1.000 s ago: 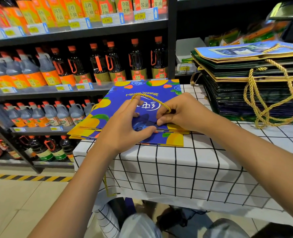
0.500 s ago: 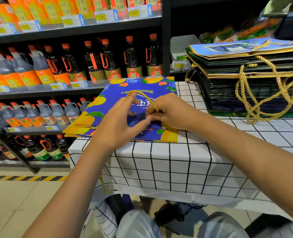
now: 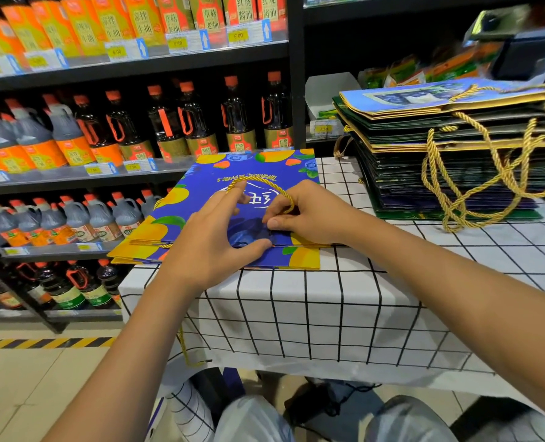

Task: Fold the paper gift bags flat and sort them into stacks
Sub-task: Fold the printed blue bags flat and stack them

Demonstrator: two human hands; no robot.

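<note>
Blue fruit-print gift bag (image 3: 201, 199) is lying flat on a small stack of the same bags at the 10 o'clock corner of the grid-cloth table (image 3: 296, 314). Left hand (image 3: 210, 240) is pressing it down, fingers spread. Right hand (image 3: 303, 212) is pinching the gold rope handle (image 3: 264, 183). Tall pile of dark folded bags (image 3: 424, 161) is sitting at 2 o'clock, rope handles dangling off it.
</note>
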